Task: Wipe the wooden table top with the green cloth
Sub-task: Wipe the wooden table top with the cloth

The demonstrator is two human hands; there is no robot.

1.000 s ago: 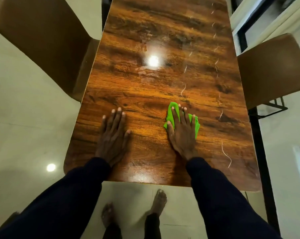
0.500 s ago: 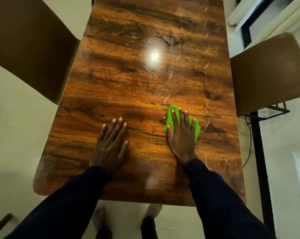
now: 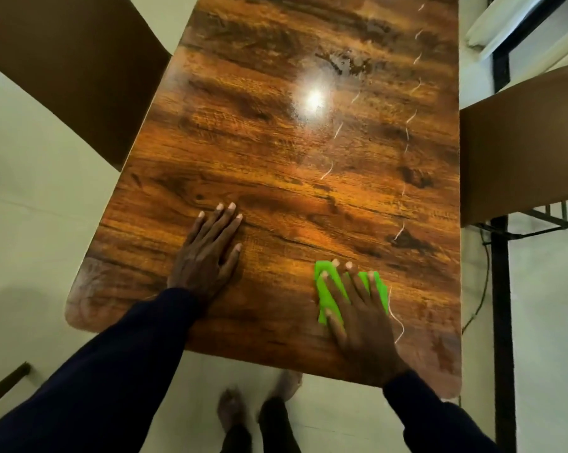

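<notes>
- Across the middle of the view, the wooden table top point(image 3: 276, 178) runs from 6 o'clock up to 12 o'clock. It is glossy, with a lamp glare point(image 3: 313, 99) just past its centre.
- At 10 o'clock a darker chair point(image 3: 73, 70) stands against one long edge, and at 3 o'clock a lighter chair point(image 3: 521, 142) stands against the other.
- At 7 o'clock on the top, the left hand point(image 3: 207, 253) lies flat with its fingers straight and close together, holding nothing. I take it for a brace.
- At 5 o'clock, near the front edge, the right hand point(image 3: 361, 315) presses down with its fingers straight and spread. It pins rather than pinches.
- Under that hand lies the green cloth point(image 3: 321, 291), folded small and flat on the wood. It shows between the fingers.
- Thin pale streaks point(image 3: 406, 135) trail from just beside the cloth toward 1 o'clock.
- The step in hand, as I judge it, is a wiping stroke at the near right corner. The smeared stretch toward 12 o'clock looks not yet done.
- The next move calls for steady downward pressure and the cloth kept flat under the palm. It should slide toward 12 o'clock over the streaks in overlapping passes.
</notes>
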